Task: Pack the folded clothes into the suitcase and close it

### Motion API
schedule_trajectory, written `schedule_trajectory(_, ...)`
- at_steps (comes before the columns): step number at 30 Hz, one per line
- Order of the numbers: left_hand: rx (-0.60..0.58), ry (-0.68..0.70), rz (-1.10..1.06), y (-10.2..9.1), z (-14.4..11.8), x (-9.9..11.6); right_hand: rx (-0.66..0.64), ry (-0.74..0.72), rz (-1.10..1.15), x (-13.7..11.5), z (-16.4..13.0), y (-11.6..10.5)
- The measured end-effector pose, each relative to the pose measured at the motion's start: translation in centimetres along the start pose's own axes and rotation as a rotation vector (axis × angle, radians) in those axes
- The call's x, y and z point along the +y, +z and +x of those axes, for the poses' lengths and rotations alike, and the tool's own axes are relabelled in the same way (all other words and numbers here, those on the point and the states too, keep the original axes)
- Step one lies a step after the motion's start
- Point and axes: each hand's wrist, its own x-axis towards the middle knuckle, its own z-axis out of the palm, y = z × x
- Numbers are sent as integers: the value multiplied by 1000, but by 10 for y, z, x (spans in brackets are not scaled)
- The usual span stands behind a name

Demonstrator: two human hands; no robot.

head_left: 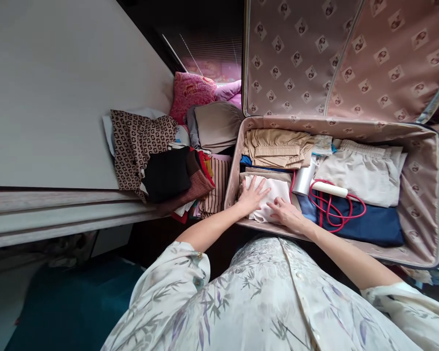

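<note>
An open suitcase [420,195] lies in front of me, packed with folded clothes. Inside its near left corner is a folded pale pink garment [276,187]. My left hand [254,197] rests flat on that garment with the fingers spread. At its right part, my right hand [287,213] touches the cloth, fingers partly bent. Behind them lie folded tan trousers [274,148] with a gathered waistband. A silvery cylinder [304,178] and a white-handled object with a red cord [331,188] sit right of my hands. White elastic-waist trousers [362,168] and navy cloth [369,226] fill the right side.
The suitcase lid [300,58] stands raised at the back. Left of the case are piled clothes, including a black folded garment [168,175] and a brown patterned cloth [135,146]. A pink pillow [193,92] lies behind them. A white panel [58,97] borders the left.
</note>
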Motion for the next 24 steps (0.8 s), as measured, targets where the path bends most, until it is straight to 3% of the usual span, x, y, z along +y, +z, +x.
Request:
schedule_trajectory(4,-125,-30,53,31,15,-14,-305,34,-157,16,0,7)
schedule_trajectory(8,-130,38,82,23,18,-22,-411,39,-184,11,10,2)
schedule_trajectory(11,-72,8,108,11,5,-15,-413,91,-121,5,4,-9)
schedule_trajectory(14,-28,30,101,12,-15,-4,-379,140,-65,5,-16,-17)
schedule_trajectory(17,-137,95,-2,21,-25,2,-355,179,-15,5,-36,-21)
schedule_trajectory(20,-212,35,-125,26,-23,1,-362,209,23,2,-44,-23)
schedule_trajectory(24,-257,-8,-241,17,-19,2,-316,234,9,-4,-48,-27)
